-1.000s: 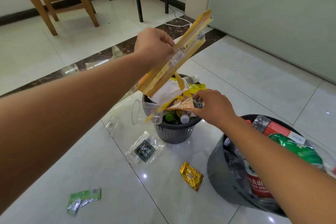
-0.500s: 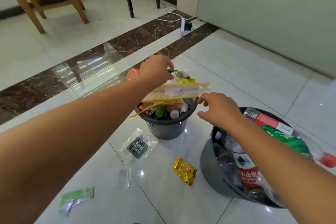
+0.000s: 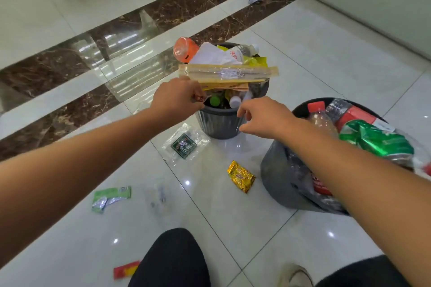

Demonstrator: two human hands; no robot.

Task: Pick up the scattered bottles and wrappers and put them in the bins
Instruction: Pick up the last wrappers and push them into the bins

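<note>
Lowered flat onto the far bin, the long wrapper looked deposited; left hand grip unclear, right hand fingers apart; gold wrapper near that bin needed pinching next.

Both arms I'm watching are bare right out to the frame's edges, the left forearm and the right forearm alike, and the left hand and right hand are bare too. Lower down I can make out black trousers in a plain, matte fabric, covering one knee at the bottom centre and the other leg in the bottom right corner. Between the two legs I see a light-coloured shoe, cream or pale beige, with a soft rounded outline. It is too blurred for me to tell any laces or markings.
</note>
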